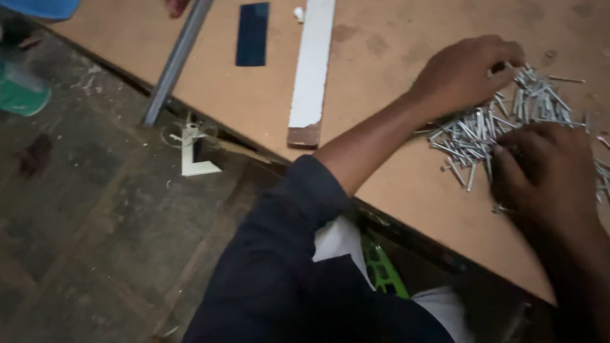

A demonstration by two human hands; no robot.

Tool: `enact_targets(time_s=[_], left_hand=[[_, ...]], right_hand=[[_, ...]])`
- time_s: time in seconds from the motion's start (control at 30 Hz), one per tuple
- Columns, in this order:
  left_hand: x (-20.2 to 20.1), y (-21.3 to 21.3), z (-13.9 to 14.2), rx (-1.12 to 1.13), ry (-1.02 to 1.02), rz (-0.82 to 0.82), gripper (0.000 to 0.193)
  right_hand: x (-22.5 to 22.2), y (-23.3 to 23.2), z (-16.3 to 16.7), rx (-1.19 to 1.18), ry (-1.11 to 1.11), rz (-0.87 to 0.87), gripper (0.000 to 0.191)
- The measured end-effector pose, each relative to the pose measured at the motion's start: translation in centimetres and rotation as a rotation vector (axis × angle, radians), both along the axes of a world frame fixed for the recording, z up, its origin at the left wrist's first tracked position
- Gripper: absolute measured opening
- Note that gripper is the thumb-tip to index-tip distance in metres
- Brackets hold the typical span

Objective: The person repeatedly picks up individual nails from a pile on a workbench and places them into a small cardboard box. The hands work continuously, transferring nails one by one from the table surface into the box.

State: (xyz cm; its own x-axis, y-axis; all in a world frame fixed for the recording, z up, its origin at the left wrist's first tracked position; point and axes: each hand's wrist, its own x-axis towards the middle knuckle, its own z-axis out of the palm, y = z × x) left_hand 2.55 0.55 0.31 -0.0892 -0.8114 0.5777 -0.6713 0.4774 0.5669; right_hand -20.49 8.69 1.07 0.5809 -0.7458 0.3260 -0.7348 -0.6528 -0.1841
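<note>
Nails [502,127]: loose heap on surface [381,95], none set apart that we saw | left hand [467,73]: fingers curled into pile | right hand [546,168]: fingers bent over nails, grip unclear to us.

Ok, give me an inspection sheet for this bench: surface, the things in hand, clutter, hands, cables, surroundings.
Surface: brown board tabletop, a few dark stains at the far side.
Things in hand: pile of silver nails spread loosely near the right edge.
Clutter: white strip with a broken brown end, dark blue flat piece, grey metal bar lying over the table edge.
Hands: left hand curled on the pile's far side; right hand resting on its near side; whether either pinches a nail is unclear.
Cables: nothing seen.
Surroundings: dirty dark floor, white bracket, green object.
</note>
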Motion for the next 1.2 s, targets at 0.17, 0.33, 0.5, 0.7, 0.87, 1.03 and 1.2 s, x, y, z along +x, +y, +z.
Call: enact_targets(time_s=[0.17, 0.33, 0.5, 0.7, 0.87, 1.03, 1.2], left_hand=[[0.0, 0.0, 0.1, 0.010, 0.017, -0.057, 0.020], [0.0, 0.1, 0.2, 0.006, 0.028, -0.036, 0.020], [0.1, 0.0, 0.6, -0.038, 0.028, -0.020, 0.021], [0.7, 0.1, 0.8, 0.002, -0.014, 0.001, 0.020], [0.8, -1.0, -0.4, -0.032, 0.075, -0.028, 0.025], [0.6, -1.5, -1.5, 0.004, 0.169, -0.127, 0.021], [1.8, -0.5, 0.6, -0.046, 0.046, -0.211, 0.013]], right_hand=[[0.0, 0.2, 0.2, -0.045, -0.076, 0.057, 0.017], [0.1, -0.3, 1.4, -0.038, -0.104, 0.039, 0.009], [-0.2, -0.7, 2.8, 0.299, -0.598, -0.043, 0.018], [1.4, -1.4, 2.1, 0.403, -0.734, -0.003, 0.016], [-2.1, -2.7, 1.4, 0.310, -0.749, -0.016, 0.015], [-12.9, -2.0, 4.7, 0.062, -0.676, -0.204, 0.016], [-19.4, 1.0, 8.3, -0.281, -0.435, -0.249, 0.016]])
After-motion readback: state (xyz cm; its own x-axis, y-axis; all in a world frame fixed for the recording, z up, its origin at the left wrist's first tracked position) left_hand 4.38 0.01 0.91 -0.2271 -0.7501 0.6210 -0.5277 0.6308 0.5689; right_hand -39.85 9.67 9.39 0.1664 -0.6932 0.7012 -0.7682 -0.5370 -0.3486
